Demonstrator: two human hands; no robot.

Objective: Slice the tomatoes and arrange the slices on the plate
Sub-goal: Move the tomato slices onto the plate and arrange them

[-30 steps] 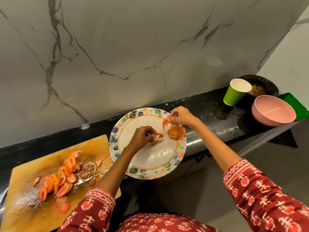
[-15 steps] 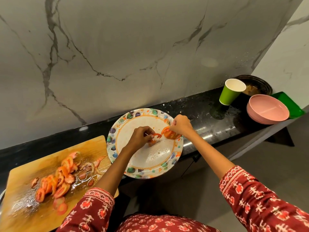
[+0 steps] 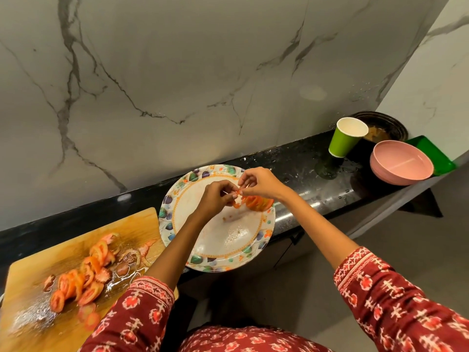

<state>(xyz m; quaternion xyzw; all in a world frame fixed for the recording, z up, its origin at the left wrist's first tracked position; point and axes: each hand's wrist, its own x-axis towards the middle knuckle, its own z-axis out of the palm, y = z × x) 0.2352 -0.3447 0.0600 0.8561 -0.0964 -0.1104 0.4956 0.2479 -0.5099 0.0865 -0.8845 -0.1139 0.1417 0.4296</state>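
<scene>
Cutting board (image 3: pixel 30 280) nearest, at left: pile of tomato slices (image 3: pixel 83 278) on wet wood. Beyond, patterned plate (image 3: pixel 177 189) on black counter (image 3: pixel 304 158). Above plate, left hand (image 3: pixel 215 198) and right hand (image 3: pixel 261 184) meet, fingers of both pinching one thin tomato piece (image 3: pixel 237 196). Few arranged slices (image 3: pixel 257 203) on plate's right side. Farther right: green cup (image 3: pixel 345 139), pink bowl (image 3: pixel 401 162), dark pan (image 3: pixel 383 127).
</scene>
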